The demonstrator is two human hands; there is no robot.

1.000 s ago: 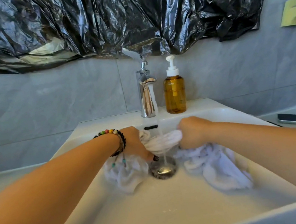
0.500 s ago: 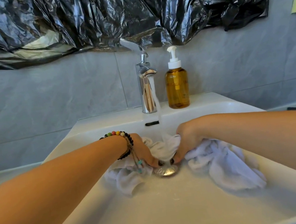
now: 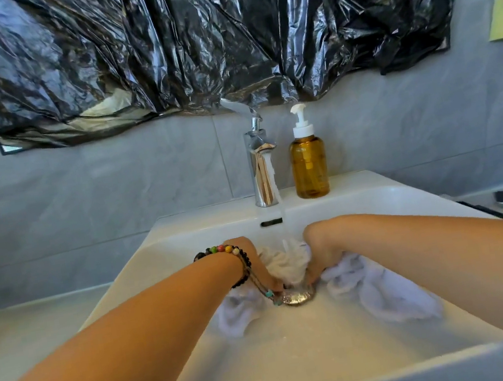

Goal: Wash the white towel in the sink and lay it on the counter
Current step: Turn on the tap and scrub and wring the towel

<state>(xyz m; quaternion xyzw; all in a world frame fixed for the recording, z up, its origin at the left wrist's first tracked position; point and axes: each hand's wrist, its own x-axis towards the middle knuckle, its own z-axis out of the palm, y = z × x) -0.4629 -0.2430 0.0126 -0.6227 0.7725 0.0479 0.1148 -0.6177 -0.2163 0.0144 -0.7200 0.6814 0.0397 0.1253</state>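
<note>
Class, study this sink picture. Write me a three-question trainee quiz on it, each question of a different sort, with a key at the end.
1. True or false: water runs from the faucet onto the white towel.
2. Multiple choice: the amber soap bottle stands (a) left of the faucet, (b) right of the faucet, (c) in the basin of the sink.
3. Fill in: the beaded bracelet is worn on the ____ wrist.

Key
1. True; the stream falls on the bunched towel between the left hand and right hand, above the drain.
2. b
3. left
</note>
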